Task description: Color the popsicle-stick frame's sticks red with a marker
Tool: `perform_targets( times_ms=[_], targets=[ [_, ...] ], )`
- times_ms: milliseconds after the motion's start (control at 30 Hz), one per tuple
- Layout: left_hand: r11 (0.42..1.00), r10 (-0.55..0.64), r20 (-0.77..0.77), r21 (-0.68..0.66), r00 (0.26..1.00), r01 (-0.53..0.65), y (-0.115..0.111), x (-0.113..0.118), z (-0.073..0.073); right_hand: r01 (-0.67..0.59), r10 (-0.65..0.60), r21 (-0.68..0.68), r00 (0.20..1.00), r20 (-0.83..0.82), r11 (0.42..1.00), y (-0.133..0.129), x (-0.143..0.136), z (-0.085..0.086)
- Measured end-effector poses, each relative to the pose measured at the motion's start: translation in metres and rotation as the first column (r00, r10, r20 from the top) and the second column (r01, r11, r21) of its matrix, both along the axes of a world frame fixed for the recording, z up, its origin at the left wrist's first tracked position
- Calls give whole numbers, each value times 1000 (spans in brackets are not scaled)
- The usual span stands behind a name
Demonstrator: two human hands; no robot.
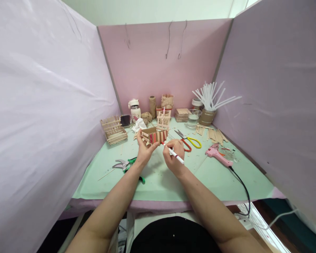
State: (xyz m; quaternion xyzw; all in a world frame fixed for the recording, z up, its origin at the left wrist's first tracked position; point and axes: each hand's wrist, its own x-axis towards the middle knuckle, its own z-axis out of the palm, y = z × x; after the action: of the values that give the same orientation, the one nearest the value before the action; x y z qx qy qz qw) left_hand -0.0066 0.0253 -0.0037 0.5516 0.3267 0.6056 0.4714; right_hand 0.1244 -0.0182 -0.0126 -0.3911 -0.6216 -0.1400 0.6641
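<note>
My left hand (145,150) grips the left side of a small box made of craft sticks (158,136), holding it tilted a little above the table. Red and plain wood stripes alternate along the box's front wall. In my right hand (175,154) is a white marker pen (177,156) with a dark red band near its end. The pen's red tip meets the lower front of the striped wall, or comes very close to it. My fingers hide part of the box's left side.
Scissors (187,139) and a pink glue gun (218,154) with a black cord lie to the right. Green-handled pruning shears (126,164) lie left of my forearm. Behind stand glue sticks (209,96), a water cup (193,119), craft sticks (215,135) and a stick-built rack (114,130).
</note>
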Motion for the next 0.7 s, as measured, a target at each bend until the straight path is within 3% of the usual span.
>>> perform_targets(
  times_ms=[700],
  targets=[
    [999,-50,-28,14,998,51,0,1,-1,37,-36,18,999,-37,999,-1,1,3]
  ],
)
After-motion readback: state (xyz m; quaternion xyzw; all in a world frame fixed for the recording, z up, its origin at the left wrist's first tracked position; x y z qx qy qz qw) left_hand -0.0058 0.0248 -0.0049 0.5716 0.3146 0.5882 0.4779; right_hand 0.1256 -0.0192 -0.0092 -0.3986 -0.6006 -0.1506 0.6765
